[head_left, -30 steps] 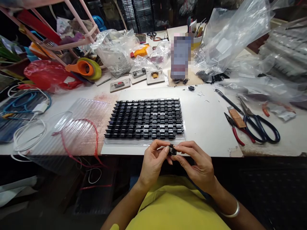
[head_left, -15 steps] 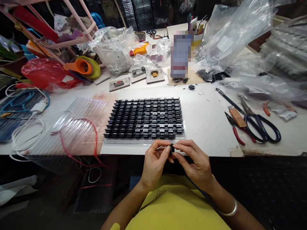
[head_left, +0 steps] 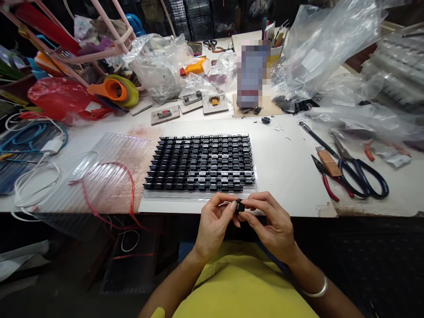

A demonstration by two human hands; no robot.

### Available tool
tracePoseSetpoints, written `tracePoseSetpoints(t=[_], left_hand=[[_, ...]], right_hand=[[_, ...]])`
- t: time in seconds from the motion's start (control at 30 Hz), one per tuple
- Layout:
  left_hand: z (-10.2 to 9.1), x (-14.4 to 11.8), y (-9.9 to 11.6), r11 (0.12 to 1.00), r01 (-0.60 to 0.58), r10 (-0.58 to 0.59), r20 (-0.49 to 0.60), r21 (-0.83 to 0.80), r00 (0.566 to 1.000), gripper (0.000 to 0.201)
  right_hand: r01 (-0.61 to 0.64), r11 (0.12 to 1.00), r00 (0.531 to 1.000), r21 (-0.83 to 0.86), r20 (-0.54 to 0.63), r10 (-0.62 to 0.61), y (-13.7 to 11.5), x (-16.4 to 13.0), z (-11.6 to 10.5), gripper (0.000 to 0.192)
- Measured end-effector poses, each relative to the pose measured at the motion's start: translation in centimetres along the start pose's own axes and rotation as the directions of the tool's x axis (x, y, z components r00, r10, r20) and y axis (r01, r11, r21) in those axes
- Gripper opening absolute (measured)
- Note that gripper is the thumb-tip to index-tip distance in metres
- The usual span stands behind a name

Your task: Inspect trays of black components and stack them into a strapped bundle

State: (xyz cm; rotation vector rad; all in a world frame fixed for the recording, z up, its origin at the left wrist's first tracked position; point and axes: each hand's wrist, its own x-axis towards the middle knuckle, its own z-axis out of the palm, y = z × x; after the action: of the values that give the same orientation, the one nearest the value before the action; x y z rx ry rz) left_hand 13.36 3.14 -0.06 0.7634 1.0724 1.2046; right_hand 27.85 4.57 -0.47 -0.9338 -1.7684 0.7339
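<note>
Two bare hands of mine meet at the near edge of a white, scuffed bench (head_left: 291,176). Before them lies a clear ribbed plastic tray (head_left: 198,196) filled with rows of small black rectangular parts (head_left: 200,163). My left hand (head_left: 213,227) and right hand (head_left: 273,227) each have their grip nearly closed, fingertips pinching one tiny black part (head_left: 239,206) between them, just in front of the tray. Black-handled scissors (head_left: 359,174) and red-handled pliers (head_left: 326,179) lie well to the right.

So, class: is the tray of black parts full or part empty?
Full, as far as shows: the tray carries unbroken rows of black parts edge to edge.
</note>
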Motion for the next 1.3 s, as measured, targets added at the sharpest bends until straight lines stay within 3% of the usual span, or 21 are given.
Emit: tracePoseSetpoints(t=[0.33, 0.67, 0.93, 1.3], left_hand=[[-0.03, -0.27, 0.11, 0.997, -0.072, 0.071, 0.036, 0.014, 0.997, 0.022], [0.08, -0.29, -0.06, 0.999, 0.038, -0.037, 0.029, -0.035, 0.999, 0.025], [-0.10, -0.09, -0.35, 0.998, -0.007, 0.010, 0.045, -0.062, 0.999, 0.022], [-0.02, -0.06, -0.51, 0.998, -0.061, 0.061, 0.005, -0.024, 0.998, 0.023]], right_hand=[[-0.020, 1.000, 0.999, -0.017, -0.044, 0.020, 0.02, -0.05, -0.22, 0.028], [-0.079, 0.994, 0.992, 0.073, -0.095, 0.086, 0.25, -0.60, -0.14, 0.025], [-0.134, 0.979, 0.990, 0.153, -0.029, 0.140, 0.48, -0.58, -0.25, 0.024], [-0.137, 0.986, 0.990, 0.097, -0.032, 0.141, 0.37, -0.41, 0.03, 0.022]])
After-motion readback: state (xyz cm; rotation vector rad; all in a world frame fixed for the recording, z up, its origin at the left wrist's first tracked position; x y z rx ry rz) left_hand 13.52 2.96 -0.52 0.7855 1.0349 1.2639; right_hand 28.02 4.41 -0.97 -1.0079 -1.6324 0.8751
